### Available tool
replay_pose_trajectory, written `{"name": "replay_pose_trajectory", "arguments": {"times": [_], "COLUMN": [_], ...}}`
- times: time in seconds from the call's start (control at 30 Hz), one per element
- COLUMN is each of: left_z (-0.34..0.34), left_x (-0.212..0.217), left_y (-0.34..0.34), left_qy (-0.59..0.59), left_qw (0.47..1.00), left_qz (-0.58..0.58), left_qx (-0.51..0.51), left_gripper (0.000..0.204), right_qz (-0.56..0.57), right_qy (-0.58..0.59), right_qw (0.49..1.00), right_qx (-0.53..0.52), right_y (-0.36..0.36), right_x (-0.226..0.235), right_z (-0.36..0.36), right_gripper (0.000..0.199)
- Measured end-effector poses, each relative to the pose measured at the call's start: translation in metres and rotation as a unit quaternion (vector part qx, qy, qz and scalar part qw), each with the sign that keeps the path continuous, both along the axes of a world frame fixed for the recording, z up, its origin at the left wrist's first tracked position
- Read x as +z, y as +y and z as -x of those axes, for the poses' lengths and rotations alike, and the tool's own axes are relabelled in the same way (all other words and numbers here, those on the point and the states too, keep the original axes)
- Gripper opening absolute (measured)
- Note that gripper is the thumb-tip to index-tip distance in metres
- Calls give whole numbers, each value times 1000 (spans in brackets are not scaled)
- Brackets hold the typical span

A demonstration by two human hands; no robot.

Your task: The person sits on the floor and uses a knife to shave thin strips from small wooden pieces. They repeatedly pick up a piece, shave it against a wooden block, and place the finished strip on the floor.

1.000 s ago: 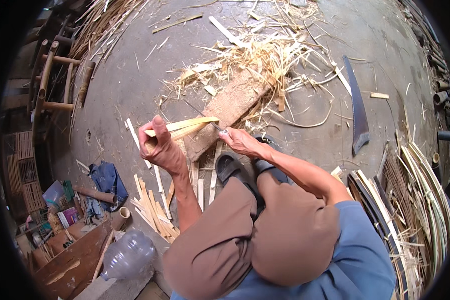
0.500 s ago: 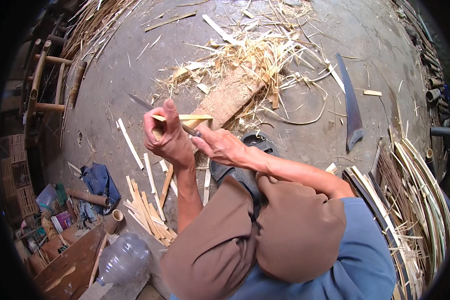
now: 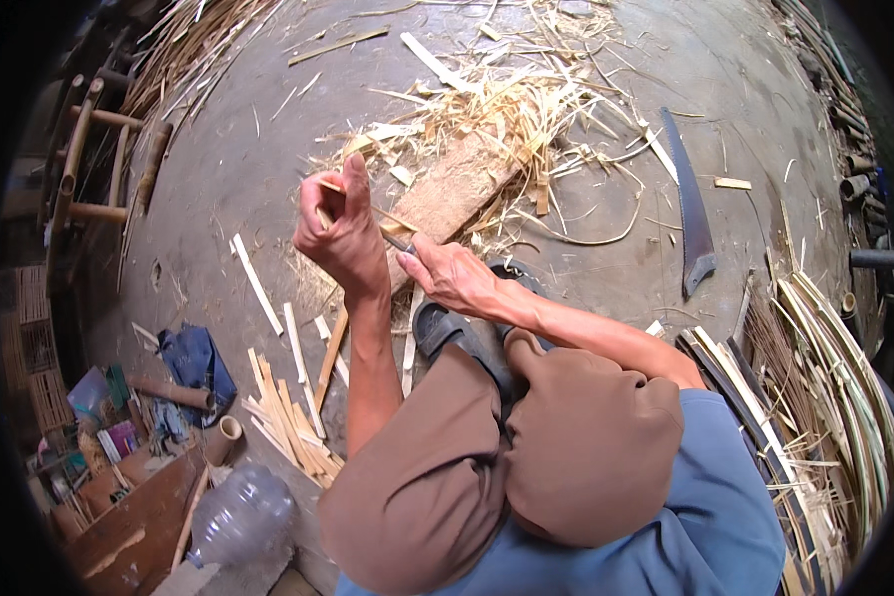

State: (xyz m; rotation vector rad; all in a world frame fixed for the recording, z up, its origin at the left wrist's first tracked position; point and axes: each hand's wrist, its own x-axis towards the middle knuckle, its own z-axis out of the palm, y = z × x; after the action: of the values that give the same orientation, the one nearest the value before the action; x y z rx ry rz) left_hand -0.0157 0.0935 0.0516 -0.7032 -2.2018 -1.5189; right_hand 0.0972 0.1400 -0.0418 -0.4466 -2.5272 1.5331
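My left hand [image 3: 346, 230] is closed with its thumb pointing up, around a thin pale bamboo strip [image 3: 395, 220]. The strip's end sticks out on the right side of the fist. Just below and right, my right hand [image 3: 455, 277] grips the handle end of a knife [image 3: 398, 243]. The knife slants up and left toward the left hand, which hides most of its blade. Both hands are above the near end of a thick wooden board [image 3: 459, 186] on the floor, in front of my sandals [image 3: 454, 328].
Curly shavings [image 3: 512, 109] heap over the board's far end. A handsaw [image 3: 692, 199] lies to the right. Cut strips [image 3: 293, 427] sit at lower left, near a clear plastic bottle [image 3: 243, 512]. Long bamboo splints [image 3: 834, 377] are bundled at right; a bamboo frame [image 3: 94, 169] stands at left.
The left hand has moved slightly right and up, with the strip turned more edge-on. The right hand has shifted a little right, still on the knife.
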Motion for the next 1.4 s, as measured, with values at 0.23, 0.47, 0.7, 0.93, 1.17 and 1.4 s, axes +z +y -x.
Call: {"name": "replay_pose_trajectory", "arguments": {"times": [0.23,0.47,0.7,0.93,1.17,1.4], "left_z": [-3,-7,-4,-6,9,41], "left_x": [9,-2,12,-1,5,-5], "left_y": [7,-2,7,-12,-4,-55], "left_qy": [78,-2,3,-19,61,-107], "left_qw": [996,1000,999,1000,998,980], "left_qz": [35,-9,-23,-5,13,-158], "left_qx": [-11,-16,-22,-9,23,49], "left_gripper": [34,34,35,32,32,39], "right_qz": [13,50,8,30,55,-23], "right_qy": [-81,-11,-83,-14,-87,-136], "right_qw": [995,999,995,999,994,987], "right_qx": [-58,-6,-54,-7,-25,79], "right_y": [10,-3,14,-9,31,35], "right_x": [-87,-3,-89,14,-123,-73], "right_z": [-14,-8,-9,-8,-15,-77], "right_gripper": [35,36,40,38,46,43]}}
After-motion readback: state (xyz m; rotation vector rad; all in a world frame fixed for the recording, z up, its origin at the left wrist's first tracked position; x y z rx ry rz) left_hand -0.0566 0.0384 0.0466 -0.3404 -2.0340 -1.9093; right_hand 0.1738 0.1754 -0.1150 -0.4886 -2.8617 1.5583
